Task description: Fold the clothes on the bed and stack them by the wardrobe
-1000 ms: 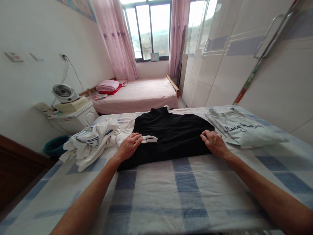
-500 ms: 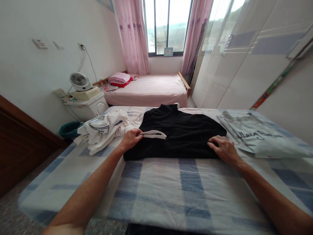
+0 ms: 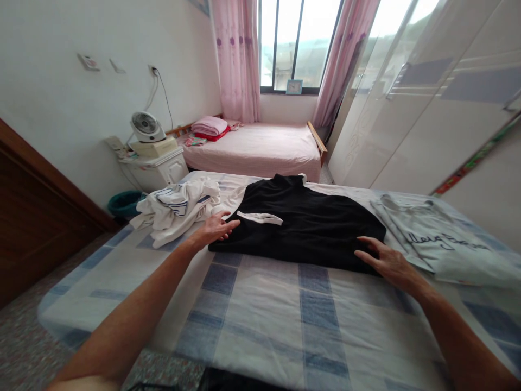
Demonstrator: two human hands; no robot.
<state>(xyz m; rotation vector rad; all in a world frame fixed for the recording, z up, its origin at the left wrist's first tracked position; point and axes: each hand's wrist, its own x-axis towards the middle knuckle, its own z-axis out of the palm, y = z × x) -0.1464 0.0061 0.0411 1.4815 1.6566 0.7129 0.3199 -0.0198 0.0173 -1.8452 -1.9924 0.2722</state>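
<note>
A folded black garment [image 3: 301,228] with a white trim strip [image 3: 260,218] lies on the blue-and-white checked bed [image 3: 285,320]. My left hand [image 3: 214,230] rests at the garment's left edge, fingers stretched out and apart. My right hand [image 3: 386,262] lies flat on its lower right corner, fingers spread. Neither hand holds anything.
A crumpled white pile of clothes [image 3: 179,206] sits left of the black garment. A folded pale shirt with lettering [image 3: 431,239] lies to its right. Beyond are a pink bed [image 3: 260,152], a white nightstand [image 3: 157,168] with a fan [image 3: 147,126], and white wardrobe doors [image 3: 427,98].
My left hand has let go of the white trim and opened at the garment's edge. My right hand has slid down to the lower right corner and flattened. The view has shifted left and back.
</note>
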